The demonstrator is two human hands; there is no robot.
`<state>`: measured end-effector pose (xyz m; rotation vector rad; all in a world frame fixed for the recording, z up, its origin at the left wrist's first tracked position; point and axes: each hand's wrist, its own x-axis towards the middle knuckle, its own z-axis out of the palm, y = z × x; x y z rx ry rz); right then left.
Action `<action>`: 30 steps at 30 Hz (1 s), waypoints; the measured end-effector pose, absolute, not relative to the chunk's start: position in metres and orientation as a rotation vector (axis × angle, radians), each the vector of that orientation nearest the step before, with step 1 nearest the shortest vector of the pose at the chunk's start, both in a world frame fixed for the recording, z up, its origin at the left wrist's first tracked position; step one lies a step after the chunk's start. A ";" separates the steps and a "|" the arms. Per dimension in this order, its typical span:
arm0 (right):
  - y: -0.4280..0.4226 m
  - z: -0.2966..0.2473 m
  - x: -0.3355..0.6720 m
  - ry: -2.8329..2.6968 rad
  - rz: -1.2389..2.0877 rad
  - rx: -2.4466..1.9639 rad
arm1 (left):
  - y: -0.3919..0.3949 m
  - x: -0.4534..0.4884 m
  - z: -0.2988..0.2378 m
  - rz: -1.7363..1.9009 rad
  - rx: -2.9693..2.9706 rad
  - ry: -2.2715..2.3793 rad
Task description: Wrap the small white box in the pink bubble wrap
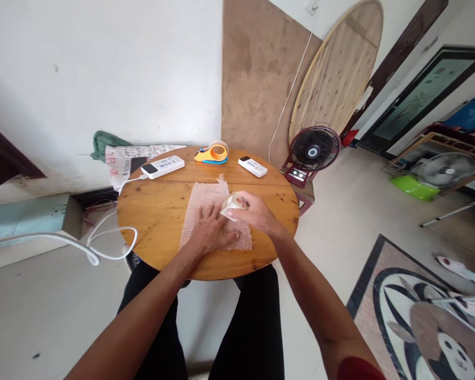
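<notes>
A pinkish sheet of bubble wrap (202, 203) lies flat on the round wooden table (158, 211). My left hand (209, 232) rests on the sheet with its fingers spread flat. My right hand (253, 211) is closed round a small object wrapped in pale plastic (230, 205), held just above the sheet's right side. What is inside the wrapping I cannot make out. A short strip of tape (220, 178) sticks up at the sheet's far edge.
At the table's far side lie an orange and blue tape dispenser (212, 153), a white remote (252, 166) and a white power bank (163, 166) with a white cable (103, 248) hanging off left. A small fan (314, 150) stands to the right.
</notes>
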<state>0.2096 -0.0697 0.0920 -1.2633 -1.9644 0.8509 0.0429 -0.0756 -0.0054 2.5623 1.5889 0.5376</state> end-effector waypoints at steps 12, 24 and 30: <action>-0.017 0.028 0.190 -1.493 1.389 -1.062 | -0.075 0.043 -0.004 0.525 2.584 1.570; -0.014 0.016 0.205 -1.719 1.151 -1.102 | -0.071 0.035 -0.004 0.680 2.451 1.532; -0.014 0.010 0.205 -1.793 1.130 -1.102 | -0.056 0.026 -0.019 1.274 1.818 1.513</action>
